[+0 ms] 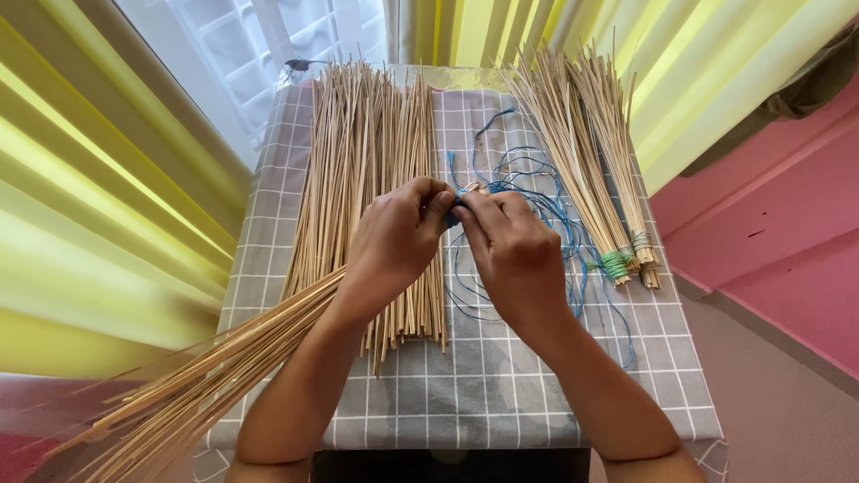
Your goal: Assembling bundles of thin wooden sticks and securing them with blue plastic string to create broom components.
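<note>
where the table (pixel 465 402) carries its grey checked cloth, no package, label, sign or container shows; only bundles and loose material lie on it. at far left a bundle of thin pale sticks (pixel 179 394) slants from the lower left corner up under the left forearm, its far end hidden by the left hand (pixel 394 237). behind it a large loose pile of sticks (pixel 367 179) lies lengthwise on the cloth, reaching toward the window. the left hand is curled, its fingertips pinched together at the middle of the table, touching the right hand (pixel 510 250). the right hand is likewise curled, thumb and forefinger closed on a blue string (pixel 528 179), at the point where both hands meet; how much of the string sits inside the left hand's pinch cannot be told. the rest of the string lies in loose loops on the cloth just right of the hands. at right, two tied bundles (pixel 591 152) lie fanned out, one bound with green thread (pixel 614 265), the other with pale thread.
</note>
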